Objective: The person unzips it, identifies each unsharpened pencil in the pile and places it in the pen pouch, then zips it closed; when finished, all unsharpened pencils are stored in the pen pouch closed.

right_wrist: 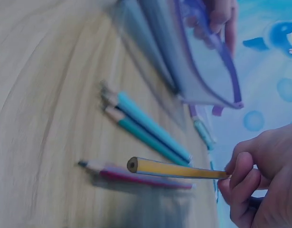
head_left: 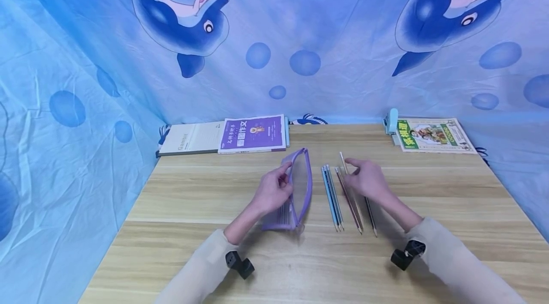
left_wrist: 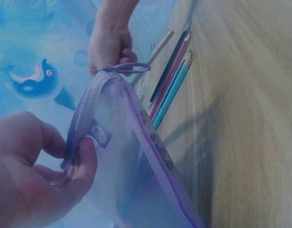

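Note:
My left hand (head_left: 272,192) pinches the edge of a purple mesh zip pouch (left_wrist: 131,137), whose mouth gapes towards the right. My right hand (head_left: 369,180) grips a yellow pencil (right_wrist: 179,170) near one end, and its other end points towards the pouch side in the right wrist view. Between the pouch and this hand, several blue pencils (head_left: 332,199) lie together on the table. A dark red pencil (head_left: 349,201) lies just right of them. Below the right hand, a black pencil (head_left: 371,216) lies on the wood. What the pouch contains is unclear through the mesh.
At the back left of the wooden table (head_left: 184,194) lie a pale notebook (head_left: 193,137) and a purple book (head_left: 253,133). A green-covered booklet (head_left: 433,135) lies at the back right beside a light blue object (head_left: 391,122). A blue dolphin-printed curtain (head_left: 279,23) surrounds the table.

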A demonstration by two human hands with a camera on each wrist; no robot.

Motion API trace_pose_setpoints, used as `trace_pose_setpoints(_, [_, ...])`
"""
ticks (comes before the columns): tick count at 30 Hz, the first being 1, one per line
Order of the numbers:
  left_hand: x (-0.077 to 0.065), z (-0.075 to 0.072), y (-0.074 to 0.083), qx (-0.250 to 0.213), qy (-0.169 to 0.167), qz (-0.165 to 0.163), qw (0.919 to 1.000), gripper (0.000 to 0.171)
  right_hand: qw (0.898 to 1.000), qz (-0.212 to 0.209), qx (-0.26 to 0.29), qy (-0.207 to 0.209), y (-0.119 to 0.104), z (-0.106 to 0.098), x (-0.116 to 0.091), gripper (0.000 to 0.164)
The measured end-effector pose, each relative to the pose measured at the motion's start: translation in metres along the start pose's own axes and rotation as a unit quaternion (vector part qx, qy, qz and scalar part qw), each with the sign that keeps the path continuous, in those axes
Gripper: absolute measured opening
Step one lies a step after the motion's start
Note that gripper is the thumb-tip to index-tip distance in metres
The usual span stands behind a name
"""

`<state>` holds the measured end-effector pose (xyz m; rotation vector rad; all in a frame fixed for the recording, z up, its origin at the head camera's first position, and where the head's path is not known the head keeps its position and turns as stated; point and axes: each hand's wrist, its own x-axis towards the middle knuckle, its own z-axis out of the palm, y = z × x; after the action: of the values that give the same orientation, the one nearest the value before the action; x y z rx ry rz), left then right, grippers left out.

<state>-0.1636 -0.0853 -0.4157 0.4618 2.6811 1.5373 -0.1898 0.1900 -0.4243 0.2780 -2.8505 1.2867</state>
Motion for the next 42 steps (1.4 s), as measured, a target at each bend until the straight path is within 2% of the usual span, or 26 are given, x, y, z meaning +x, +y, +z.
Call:
trace_pose_setpoints(4, [0.0, -0.001, 0.001, 0.0, 0.0, 0.002, 1.0, 0.064, 0.998, 0.023, 0.052, 0.008, -0.01, -0.001, 0.0, 0.058])
trace_pose_setpoints(8, [0.0, -0.002, 0.001, -0.003, -0.001, 0.001, 1.0, 0.064, 0.989, 0.065, 0.134, 0.008, -0.024, 0.0, 0.0, 0.064])
trace_pose_setpoints(13, [0.0, -0.002, 0.001, 0.002, 0.003, 0.004, 1.0, 0.065, 0.963, 0.1, 0.248, 0.022, -0.042, 0.003, 0.002, 0.066])
trace_pose_setpoints(16, [0.001, -0.002, 0.001, 0.005, 0.006, 0.004, 1.0, 0.064, 0.95, 0.112, 0.291, 0.037, -0.051, 0.007, 0.003, 0.066])
trace_pose_setpoints(23, [0.001, -0.002, 0.001, 0.01, 0.009, 0.005, 0.9999, 0.064, 0.924, 0.107, 0.361, 0.064, -0.069, 0.021, 0.006, 0.065])
trace_pose_setpoints(26, [0.001, -0.001, 0.001, 0.013, 0.01, 0.003, 0.9999, 0.064, 0.917, 0.101, 0.38, 0.069, -0.074, 0.028, 0.007, 0.065])
trace_pose_setpoints(35, [0.002, -0.002, 0.001, 0.011, 0.011, -0.003, 0.9999, 0.065, 0.915, 0.1, 0.387, 0.059, -0.08, 0.049, 0.004, 0.066])
trace_pose_setpoints(42, [0.002, -0.002, 0.0, 0.0, 0.01, -0.002, 0.9999, 0.065, 0.925, 0.094, 0.366, 0.045, -0.077, 0.062, 0.001, 0.066])
